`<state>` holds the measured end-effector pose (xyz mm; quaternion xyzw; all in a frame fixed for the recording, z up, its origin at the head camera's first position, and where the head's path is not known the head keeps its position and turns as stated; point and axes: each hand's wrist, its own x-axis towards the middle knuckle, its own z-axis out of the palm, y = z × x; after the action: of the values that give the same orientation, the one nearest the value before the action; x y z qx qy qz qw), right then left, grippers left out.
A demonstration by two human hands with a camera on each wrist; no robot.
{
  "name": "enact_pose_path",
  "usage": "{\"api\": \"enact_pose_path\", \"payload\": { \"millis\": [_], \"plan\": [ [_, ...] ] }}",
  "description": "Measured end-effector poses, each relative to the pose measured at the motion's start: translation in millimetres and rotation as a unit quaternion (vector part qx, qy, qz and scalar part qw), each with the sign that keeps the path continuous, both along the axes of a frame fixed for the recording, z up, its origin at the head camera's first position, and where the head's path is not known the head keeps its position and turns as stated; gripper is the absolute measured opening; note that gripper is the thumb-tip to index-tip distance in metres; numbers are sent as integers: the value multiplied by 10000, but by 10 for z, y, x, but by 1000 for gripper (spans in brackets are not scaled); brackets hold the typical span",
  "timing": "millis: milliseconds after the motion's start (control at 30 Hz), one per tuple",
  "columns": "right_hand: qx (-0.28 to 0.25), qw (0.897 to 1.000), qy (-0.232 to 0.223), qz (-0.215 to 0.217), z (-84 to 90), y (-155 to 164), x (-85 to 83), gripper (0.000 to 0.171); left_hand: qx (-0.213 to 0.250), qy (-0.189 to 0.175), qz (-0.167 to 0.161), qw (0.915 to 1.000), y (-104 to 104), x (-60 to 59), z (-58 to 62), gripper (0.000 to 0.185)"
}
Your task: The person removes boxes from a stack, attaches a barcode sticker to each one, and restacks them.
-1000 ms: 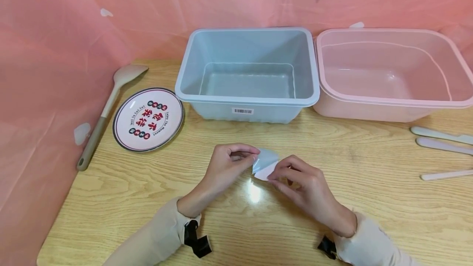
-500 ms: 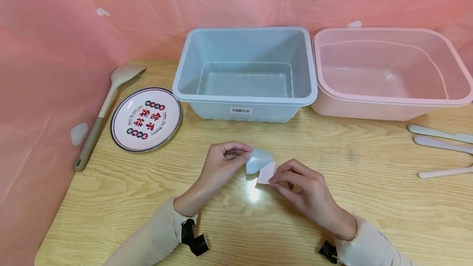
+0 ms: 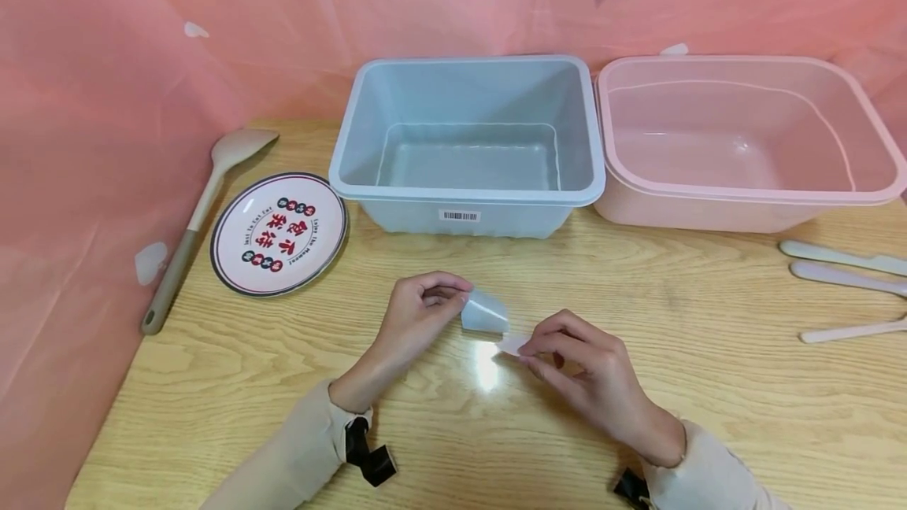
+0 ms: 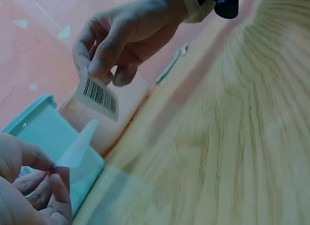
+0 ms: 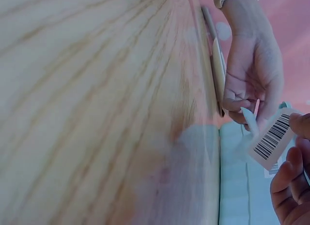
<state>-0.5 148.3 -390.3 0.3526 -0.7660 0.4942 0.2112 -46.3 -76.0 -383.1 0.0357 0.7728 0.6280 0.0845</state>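
Over the wooden table (image 3: 708, 384), my left hand (image 3: 459, 301) pinches a curled translucent backing film (image 3: 486, 312) between thumb and fingers. My right hand (image 3: 526, 349), just to its right, pinches a small white barcode sticker (image 3: 510, 344). Film and sticker are apart with a narrow gap. The left wrist view shows the barcode sticker (image 4: 99, 94) hanging from the right hand (image 4: 97, 72) and the film (image 4: 77, 145) standing up from the left hand (image 4: 51, 169). The right wrist view shows the sticker (image 5: 271, 138) beside the film (image 5: 249, 121).
An empty blue bin (image 3: 468, 195) and an empty pink bin (image 3: 744, 195) stand side by side behind the hands. At the left lie a printed round plate (image 3: 278, 231) and a long-handled spoon (image 3: 201, 211). Three pale utensils (image 3: 843, 282) lie at the right edge. Pink sheeting (image 3: 85, 140) walls the left and back.
The sticker has peeled away from the film: they overlapped a second ago and now hang apart. My right hand has dropped slightly toward me; my left has drawn a little left.
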Motion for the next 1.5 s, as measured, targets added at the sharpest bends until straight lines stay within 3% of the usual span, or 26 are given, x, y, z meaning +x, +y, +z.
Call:
{"api": "enact_pose_path", "payload": {
  "millis": [100,167,233,300,400,467,600,667,767,900,1000,1100,1167,1300,1400,1500],
  "plan": [
    [26,10000,-15,-49,6,1,-4,23,-507,260,-336,9978,-33,-14,-49,12],
    [43,10000,-12,-72,12,4,-13,23,-1101,715,-634,9893,-47,-12,-71,14],
    [52,9999,44,-118,25,15,-32,24,-1789,1278,-896,9714,-53,-4,-82,17],
    [38,9998,70,-183,49,36,-58,25,-2405,1826,-991,9482,-50,12,-75,17],
    [-6,9995,105,-312,102,78,-105,25,-3110,2392,-913,9152,-37,56,-29,16],
    [-1,9992,89,-389,143,104,-131,25,-3340,2617,-769,9022,-18,97,26,13],
    [194,9990,-45,-405,215,143,-143,26,-3109,3138,-769,8938,72,166,166,11],
    [348,9986,-179,-361,242,151,-135,26,-2798,3459,-964,8904,135,185,233,12],
    [519,9976,-326,-324,269,151,-120,26,-2454,3876,-1357,8781,224,194,300,9],
    [627,9969,-263,-400,290,151,-110,27,-2309,4029,-1695,8693,296,192,309,5],
    [621,9968,-175,-474,306,159,-105,28,-2261,4045,-1704,8696,325,192,301,4],
    [524,9965,-26,-645,325,175,-106,29,-2041,3972,-1594,8804,350,180,299,4],
    [347,9958,60,-846,337,196,-109,32,-1781,3838,-1437,8946,368,163,298,4],
    [-87,9908,-112,-1349,366,272,-104,20,-989,3235,-986,9359,385,123,301,2],
    [-279,9840,-719,-1605,383,322,-98,25,-395,2609,-755,9616,388,99,304,2],
    [-317,9743,-1474,-1671,379,329,-88,33,13,2088,-713,9754,398,85,303,3]
  ]
}}
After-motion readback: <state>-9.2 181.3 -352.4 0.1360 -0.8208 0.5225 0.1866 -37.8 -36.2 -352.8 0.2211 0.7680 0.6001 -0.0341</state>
